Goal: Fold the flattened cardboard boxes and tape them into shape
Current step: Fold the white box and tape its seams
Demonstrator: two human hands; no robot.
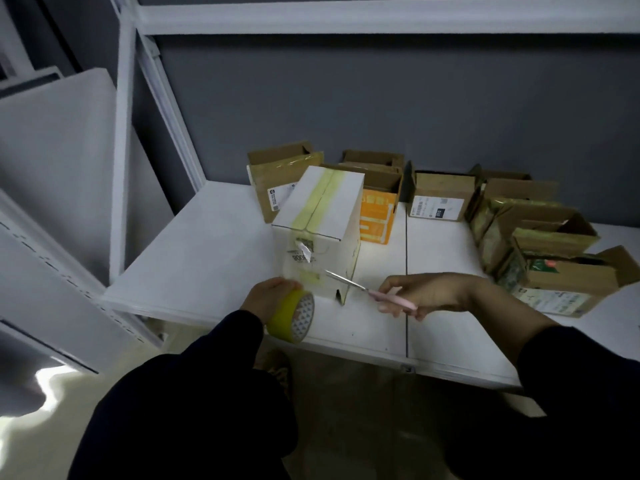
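Note:
A white cardboard box (pixel 322 216) stands on the white shelf (pixel 214 244), its top seam covered by a strip of yellow tape. My left hand (pixel 268 297) grips a roll of yellow tape (pixel 294 317) at the box's near lower edge. A stretch of tape seems to run from the roll up the box's front face. My right hand (pixel 420 292) holds pink-handled scissors (pixel 367 289), their blades pointing left at the box's front face near the tape.
Several folded brown boxes (pixel 440 197) stand along the back and right of the shelf, one orange box (pixel 377 216) behind the white one. A white shelf upright (pixel 121 150) rises at the left. A foot (pixel 277 368) shows on the floor below.

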